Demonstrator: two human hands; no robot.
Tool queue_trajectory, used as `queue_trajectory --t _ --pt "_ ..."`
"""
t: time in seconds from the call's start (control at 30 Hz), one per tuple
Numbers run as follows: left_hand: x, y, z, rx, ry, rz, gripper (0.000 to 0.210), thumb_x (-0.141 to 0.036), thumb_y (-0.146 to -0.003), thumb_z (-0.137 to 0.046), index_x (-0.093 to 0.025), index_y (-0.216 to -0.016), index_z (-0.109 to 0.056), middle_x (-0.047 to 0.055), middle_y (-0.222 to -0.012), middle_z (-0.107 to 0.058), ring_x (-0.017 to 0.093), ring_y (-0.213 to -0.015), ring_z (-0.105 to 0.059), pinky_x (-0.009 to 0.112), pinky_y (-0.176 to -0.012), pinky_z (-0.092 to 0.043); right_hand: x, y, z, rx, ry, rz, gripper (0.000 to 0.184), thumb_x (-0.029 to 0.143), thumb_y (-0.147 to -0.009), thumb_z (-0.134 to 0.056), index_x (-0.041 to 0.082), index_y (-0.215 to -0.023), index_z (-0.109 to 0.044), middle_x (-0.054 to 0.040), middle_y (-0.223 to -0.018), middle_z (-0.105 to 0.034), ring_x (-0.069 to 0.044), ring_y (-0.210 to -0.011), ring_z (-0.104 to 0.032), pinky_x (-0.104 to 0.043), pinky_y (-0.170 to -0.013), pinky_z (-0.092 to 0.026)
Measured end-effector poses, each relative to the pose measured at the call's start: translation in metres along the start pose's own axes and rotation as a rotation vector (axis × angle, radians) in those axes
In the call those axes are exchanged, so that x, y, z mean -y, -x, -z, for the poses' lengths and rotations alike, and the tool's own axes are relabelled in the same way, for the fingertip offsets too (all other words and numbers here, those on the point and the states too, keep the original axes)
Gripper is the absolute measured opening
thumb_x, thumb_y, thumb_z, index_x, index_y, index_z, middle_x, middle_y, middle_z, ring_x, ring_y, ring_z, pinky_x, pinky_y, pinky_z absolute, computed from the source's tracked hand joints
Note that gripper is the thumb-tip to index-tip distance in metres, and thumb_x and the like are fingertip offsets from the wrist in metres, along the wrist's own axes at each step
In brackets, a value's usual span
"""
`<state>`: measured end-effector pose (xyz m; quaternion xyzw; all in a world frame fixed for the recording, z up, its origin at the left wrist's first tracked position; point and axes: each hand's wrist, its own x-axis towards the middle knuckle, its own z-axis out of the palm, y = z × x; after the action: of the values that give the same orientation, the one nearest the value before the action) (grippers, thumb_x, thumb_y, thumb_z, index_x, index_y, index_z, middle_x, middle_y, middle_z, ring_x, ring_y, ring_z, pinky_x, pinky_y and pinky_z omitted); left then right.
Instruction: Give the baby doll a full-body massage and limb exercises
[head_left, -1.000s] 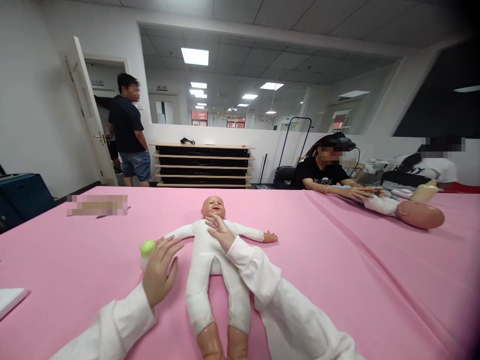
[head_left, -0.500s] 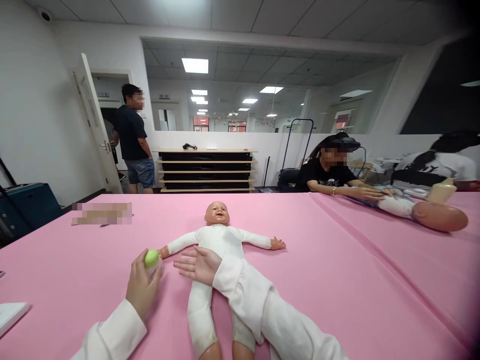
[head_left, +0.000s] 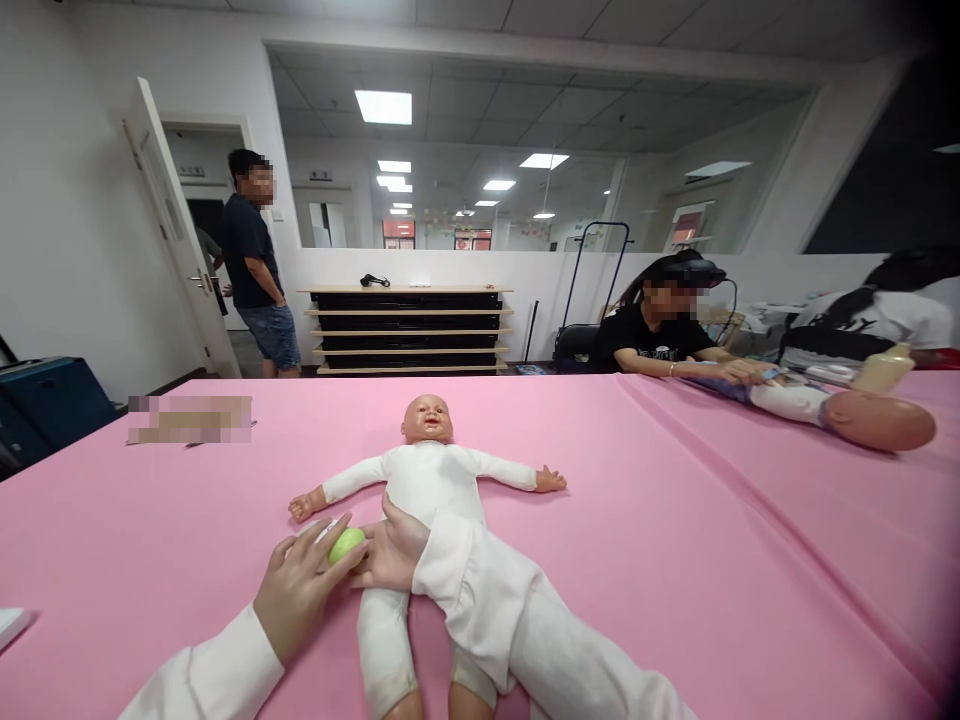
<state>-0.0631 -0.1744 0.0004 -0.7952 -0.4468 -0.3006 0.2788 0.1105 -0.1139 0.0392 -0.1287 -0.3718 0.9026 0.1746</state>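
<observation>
A baby doll [head_left: 429,480] in a white cloth body lies on its back on the pink table cover, arms spread. My left hand [head_left: 300,580] is closed around a small bottle with a round green cap [head_left: 347,547], tipped so that the cap points to the right. Most of the bottle's body is hidden behind my fingers. My right hand [head_left: 401,548] is open over the doll's lower belly, palm turned toward the bottle. The green cap is at my right fingers; whether it touches them I cannot tell.
A blurred flat item [head_left: 191,420] lies at the far left of the pink cover [head_left: 675,560], and a white object's corner [head_left: 11,628] shows at the left edge. At right, a co-worker [head_left: 660,330] handles another doll [head_left: 870,420] near a pump bottle [head_left: 881,370].
My left hand has brought the bottle rightward and tipped it from upright toward my right palm. The view has shifted slightly. The co-worker's hands have moved a little on the other doll.
</observation>
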Motion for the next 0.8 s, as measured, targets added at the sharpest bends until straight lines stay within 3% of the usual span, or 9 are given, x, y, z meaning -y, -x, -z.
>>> queue_trajectory --t 0.13,0.33,0.4,0.53,0.6,0.7,0.8 --pt "0.0 -0.003 0.004 -0.018 -0.109 -0.051 0.042 -0.02 -0.079 -0.047 -0.042 -0.113 -0.056 0.002 -0.122 -0.057 0.024 -0.1 -0.058 0.035 -0.075 -0.038 0.001 0.0 -0.003 0.028 -0.122 -0.057 0.091 0.076 -0.074 -0.005 0.008 -0.101 -0.059 -0.0146 -0.097 -0.061 -0.022 -0.093 -0.056 -0.035 -0.085 -0.037" --pt "0.001 -0.002 0.004 -0.045 -0.071 -0.03 0.041 -0.016 -0.081 -0.046 -0.036 -0.115 -0.055 0.002 -0.118 -0.059 0.022 -0.1 -0.057 0.033 -0.08 -0.037 0.001 -0.002 0.001 -0.025 -0.163 -0.069 0.094 0.069 -0.078 0.001 -0.002 -0.099 -0.056 -0.0176 -0.091 -0.058 -0.022 -0.087 -0.059 -0.037 -0.093 -0.032" --pt "0.005 0.002 -0.001 -0.065 0.05 0.116 0.042 -0.021 -0.082 -0.046 -0.031 -0.122 -0.048 0.005 -0.117 -0.059 0.021 -0.102 -0.056 0.032 -0.08 -0.04 0.001 -0.001 0.002 -0.047 -0.164 -0.084 0.087 0.065 -0.082 0.0 -0.001 -0.102 -0.052 -0.0184 -0.095 -0.057 -0.024 -0.089 -0.06 -0.039 -0.095 -0.03" --pt "0.018 0.007 -0.014 -0.068 0.336 0.598 0.055 -0.036 -0.084 -0.044 -0.02 -0.134 -0.027 0.011 -0.123 -0.052 0.022 -0.109 -0.054 0.033 -0.081 -0.047 0.003 0.003 0.002 -0.074 -0.171 -0.071 0.072 0.062 -0.085 -0.012 0.003 -0.105 -0.047 -0.0218 -0.108 -0.053 -0.026 -0.098 -0.059 -0.041 -0.097 -0.029" --pt "0.021 0.007 -0.015 -0.071 0.361 0.688 0.06 -0.04 -0.084 -0.043 -0.019 -0.136 -0.024 0.013 -0.126 -0.048 0.024 -0.111 -0.051 0.037 -0.084 -0.047 0.007 0.005 0.001 -0.079 -0.146 -0.053 0.069 0.064 -0.084 -0.02 0.004 -0.104 -0.047 -0.0236 -0.115 -0.05 -0.025 -0.101 -0.058 -0.041 -0.098 -0.029" --pt "0.01 0.001 -0.004 -0.167 0.211 0.565 0.066 -0.038 -0.083 -0.043 -0.016 -0.14 -0.018 0.017 -0.137 -0.035 0.031 -0.125 -0.037 0.048 -0.097 -0.035 0.009 0.008 -0.004 -0.066 -0.07 -0.032 0.066 0.063 -0.084 -0.021 0.008 -0.107 -0.048 -0.0221 -0.125 -0.045 -0.022 -0.108 -0.055 -0.039 -0.099 -0.03" --pt "-0.018 -0.016 0.018 -0.17 0.097 0.215 0.065 -0.029 -0.085 -0.041 -0.018 -0.142 -0.011 0.012 -0.144 -0.025 0.027 -0.133 -0.023 0.048 -0.107 -0.017 -0.003 0.009 -0.014 -0.125 0.267 0.114 0.071 0.063 -0.083 -0.01 0.013 -0.114 -0.05 -0.0176 -0.128 -0.046 -0.023 -0.115 -0.05 -0.042 -0.094 -0.037"
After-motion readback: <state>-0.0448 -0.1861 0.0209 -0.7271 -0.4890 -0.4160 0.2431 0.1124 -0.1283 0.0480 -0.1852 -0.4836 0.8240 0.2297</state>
